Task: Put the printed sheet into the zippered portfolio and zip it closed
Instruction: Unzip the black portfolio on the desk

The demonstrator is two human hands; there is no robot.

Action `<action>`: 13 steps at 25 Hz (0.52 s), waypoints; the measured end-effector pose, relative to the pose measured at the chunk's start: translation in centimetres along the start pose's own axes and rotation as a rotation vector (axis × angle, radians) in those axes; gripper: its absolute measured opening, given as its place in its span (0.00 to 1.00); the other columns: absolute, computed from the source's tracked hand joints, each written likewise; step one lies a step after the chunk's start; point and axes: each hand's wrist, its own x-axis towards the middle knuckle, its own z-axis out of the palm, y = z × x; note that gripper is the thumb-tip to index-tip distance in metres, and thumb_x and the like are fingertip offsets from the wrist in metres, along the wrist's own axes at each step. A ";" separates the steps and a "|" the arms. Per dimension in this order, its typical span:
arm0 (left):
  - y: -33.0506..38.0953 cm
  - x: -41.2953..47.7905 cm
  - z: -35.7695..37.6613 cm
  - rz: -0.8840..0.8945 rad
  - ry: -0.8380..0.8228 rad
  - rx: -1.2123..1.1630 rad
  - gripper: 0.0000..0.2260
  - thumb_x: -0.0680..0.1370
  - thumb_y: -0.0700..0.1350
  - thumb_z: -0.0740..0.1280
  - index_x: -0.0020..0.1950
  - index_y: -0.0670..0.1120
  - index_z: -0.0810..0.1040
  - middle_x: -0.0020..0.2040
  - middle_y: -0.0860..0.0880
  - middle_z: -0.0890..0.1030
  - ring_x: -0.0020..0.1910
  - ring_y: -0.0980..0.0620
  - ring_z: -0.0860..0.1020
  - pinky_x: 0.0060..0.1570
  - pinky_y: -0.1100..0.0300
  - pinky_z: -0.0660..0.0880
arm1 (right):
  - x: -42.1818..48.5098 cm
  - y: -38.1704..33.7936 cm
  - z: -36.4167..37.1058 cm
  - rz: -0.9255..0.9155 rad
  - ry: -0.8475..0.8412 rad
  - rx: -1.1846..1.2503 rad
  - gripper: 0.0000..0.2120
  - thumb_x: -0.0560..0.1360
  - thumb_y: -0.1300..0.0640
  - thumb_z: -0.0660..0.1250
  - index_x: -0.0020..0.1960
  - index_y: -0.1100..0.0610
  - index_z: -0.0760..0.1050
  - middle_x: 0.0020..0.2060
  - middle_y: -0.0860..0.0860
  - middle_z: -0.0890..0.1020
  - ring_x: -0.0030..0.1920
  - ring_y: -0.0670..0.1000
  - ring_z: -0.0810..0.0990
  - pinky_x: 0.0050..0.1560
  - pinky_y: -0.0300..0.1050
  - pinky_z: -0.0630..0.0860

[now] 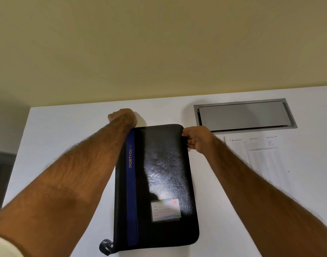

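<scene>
On the white table (66,138) a black portfolio (164,182) lies flat, its long side running away from the person. A blue stripe (131,186) with the word PORTFOLIO runs down its left part, and a small label card (165,210) sits on the cover near the close end. A dark tab or strap end (106,246) sticks out at the near left corner.

Both arms reach over it to the far end. The left hand (122,117) is curled into a fist at the far left corner, touching the edge just above the stripe; whether it pinches anything there cannot be told, since the fingers are hidden under the knuckles. The right hand (197,139) is closed around the far right corner, fingers wrapped over the portfolio's right edge.

Right of the portfolio, beyond the right forearm, the printed sheet (260,158) lies flat on the table, well apart from the left hand and near the right one, not touching it. The forearm covers the sheet's lower left part. Just behind the sheet a grey metal hatch (242,115) is set into the tabletop, its lid down. A beige wall (159,43) rises behind the table.
</scene>
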 end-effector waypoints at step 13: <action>9.1 -4.5 1.7 0.338 0.179 -0.287 0.13 0.76 0.42 0.65 0.59 0.41 0.77 0.60 0.42 0.81 0.58 0.40 0.79 0.55 0.53 0.73 | -0.8 0.0 -0.1 -0.027 0.012 0.033 0.12 0.76 0.69 0.65 0.58 0.69 0.76 0.58 0.63 0.81 0.57 0.59 0.81 0.62 0.51 0.78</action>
